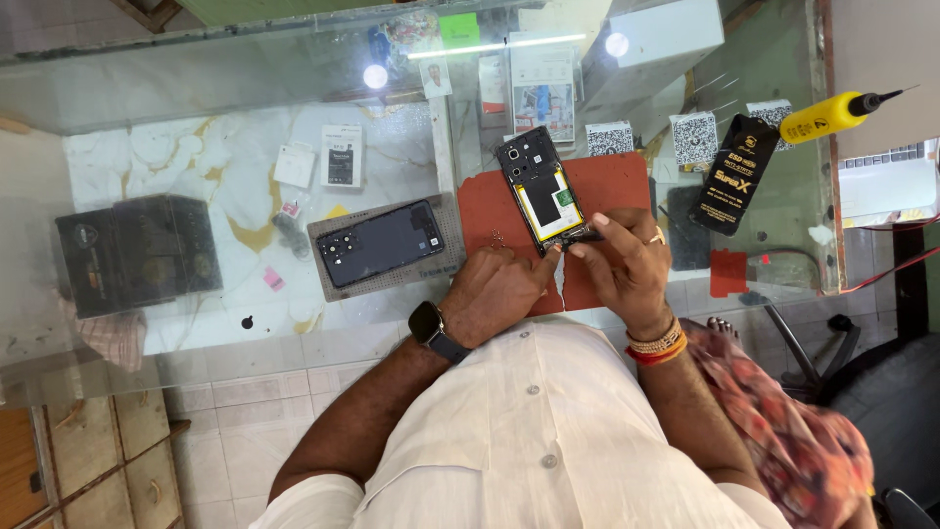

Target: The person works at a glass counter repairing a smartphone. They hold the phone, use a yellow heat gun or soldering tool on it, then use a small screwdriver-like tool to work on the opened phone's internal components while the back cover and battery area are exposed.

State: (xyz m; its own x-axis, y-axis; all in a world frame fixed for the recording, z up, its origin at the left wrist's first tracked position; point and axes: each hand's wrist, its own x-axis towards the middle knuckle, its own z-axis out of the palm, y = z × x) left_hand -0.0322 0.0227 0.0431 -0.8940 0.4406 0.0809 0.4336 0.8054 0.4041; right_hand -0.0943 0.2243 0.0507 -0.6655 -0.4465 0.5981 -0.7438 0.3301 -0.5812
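**Glass counter, opened phone, two hands at its lower edge**

Glass forms the work surface [245, 88], a counter top with papers and cards showing beneath it and pale floor tiles below the near edge. On it, straight ahead of the person, lies a red mat [627, 186], and on that mat sits the opened phone [543, 191], back cover off, its battery and camera block facing up. It lies tilted, its lower end pointing toward the hands, which brings that end within easy fingertip reach.

Both hands meet at that lower end. The left hand [499, 292], with a dark watch at the wrist, is curled, its forefinger stretched out to press at the phone's bottom corner, seemingly to steady it. The right hand [627, 264], with a ring and wrist bands, pinches its thumb and forefinger together on something at the bottom edge; what it grips is too small to make out.

Just left of the left hand, a dark back cover [380, 243] rests on a grey perforated pad [441, 211], set aside but close. Further left sits a dark box [137, 253]. Beyond the right hand lies a black packet [734, 171], and past it a yellow-handled tool [832, 113], tip pointing away, parked well clear of the work.
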